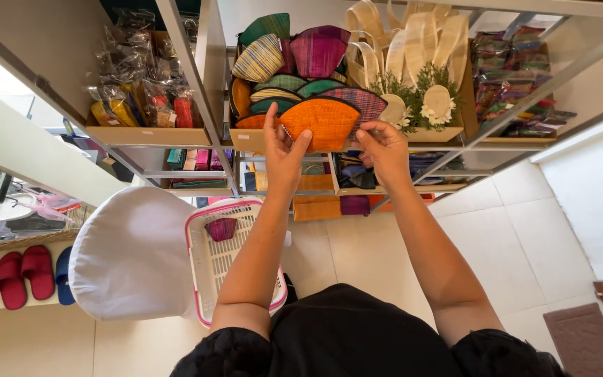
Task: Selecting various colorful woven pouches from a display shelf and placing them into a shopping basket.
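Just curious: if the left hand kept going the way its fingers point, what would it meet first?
Probably the striped woven pouches stacked behind the orange woven fan-shaped pouch that the left hand touches; depth is unclear.

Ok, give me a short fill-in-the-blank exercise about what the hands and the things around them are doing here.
1. Both the left hand and right hand hold a woven fan coloured ____.
2. The white basket on the floor has a ____ rim.
3. Inside that basket lies one small ____ pouch.

Missing words: orange; pink; purple
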